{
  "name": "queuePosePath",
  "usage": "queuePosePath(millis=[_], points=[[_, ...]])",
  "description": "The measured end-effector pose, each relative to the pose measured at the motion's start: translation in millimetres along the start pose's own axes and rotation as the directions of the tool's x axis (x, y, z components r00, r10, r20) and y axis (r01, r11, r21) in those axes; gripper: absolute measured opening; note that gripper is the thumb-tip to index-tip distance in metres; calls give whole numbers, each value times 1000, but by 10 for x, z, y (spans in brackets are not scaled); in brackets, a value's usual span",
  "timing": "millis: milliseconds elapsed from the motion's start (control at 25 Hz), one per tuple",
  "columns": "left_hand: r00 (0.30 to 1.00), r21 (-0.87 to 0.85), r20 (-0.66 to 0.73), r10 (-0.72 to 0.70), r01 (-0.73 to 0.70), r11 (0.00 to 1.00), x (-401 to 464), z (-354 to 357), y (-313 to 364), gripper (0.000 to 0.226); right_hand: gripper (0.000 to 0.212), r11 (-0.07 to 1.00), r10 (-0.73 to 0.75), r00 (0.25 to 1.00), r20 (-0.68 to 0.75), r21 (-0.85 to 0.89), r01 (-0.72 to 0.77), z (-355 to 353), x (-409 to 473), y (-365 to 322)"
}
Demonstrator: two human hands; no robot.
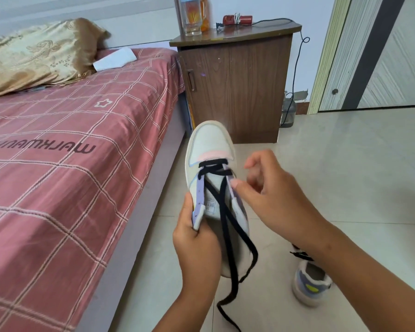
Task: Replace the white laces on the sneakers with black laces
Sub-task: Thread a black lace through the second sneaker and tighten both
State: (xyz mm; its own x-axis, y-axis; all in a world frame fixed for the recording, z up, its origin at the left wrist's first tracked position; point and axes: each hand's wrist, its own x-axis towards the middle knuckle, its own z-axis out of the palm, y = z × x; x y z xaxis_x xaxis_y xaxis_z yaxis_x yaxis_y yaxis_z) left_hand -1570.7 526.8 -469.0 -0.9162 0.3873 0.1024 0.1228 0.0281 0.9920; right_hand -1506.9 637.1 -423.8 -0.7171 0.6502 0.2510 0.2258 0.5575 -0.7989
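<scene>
1. Sneakers: two. One (210, 149) is held up at frame centre, the other (309, 286) sits on the floor at lower right.
2. One black lace (228, 226) is threaded through the lowest eyelets, ends dangling.
3. Left hand (197, 238) has its grip around the sneaker's collar; right hand (268, 188) is loosely curled, holding nothing, thumb by the eyelets.

pillow (34, 53) on bed (58, 164) | nightstand (235, 85): glass mug (191, 16) | door (381, 53)

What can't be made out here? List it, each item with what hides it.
Head view only:
- Second sneaker: the right forearm covers its front, so its lacing is mostly hidden.
- Black lace ends: one runs off the bottom edge.
- Right hand: fingertips are motion-blurred; whether they pinch the lace is unclear.
- Held sneaker: the left hand covers its left side.
- Tongue label: too small to read.
</scene>
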Motion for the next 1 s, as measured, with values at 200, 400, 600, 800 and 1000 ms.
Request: queuePosePath(millis=[200,400,600,800,1000], points=[[972,18,133,-196,195,981,-290,16,-491,57,36,940,330,890,314,-195,-280,286,-436,426],[703,201,409,-582,552,809,-553,-12,-1178,66,15,817,556,789,263,-350,-458,460,-759,1028],[544,-66,518,-660,795,603,-679,78,-1335,60,14,860,471,869,152,-299,-414,371,-687,1170],[470,-91,619,-629,839,537,-861,205,-1365,82,11,883,465,885,-21,-56,-465,372,-576,1185],[409,228,831,-377,367,902,-1196,285,-1174,20,14,824,557,830,-12,130,-551,440,-482,1230]])
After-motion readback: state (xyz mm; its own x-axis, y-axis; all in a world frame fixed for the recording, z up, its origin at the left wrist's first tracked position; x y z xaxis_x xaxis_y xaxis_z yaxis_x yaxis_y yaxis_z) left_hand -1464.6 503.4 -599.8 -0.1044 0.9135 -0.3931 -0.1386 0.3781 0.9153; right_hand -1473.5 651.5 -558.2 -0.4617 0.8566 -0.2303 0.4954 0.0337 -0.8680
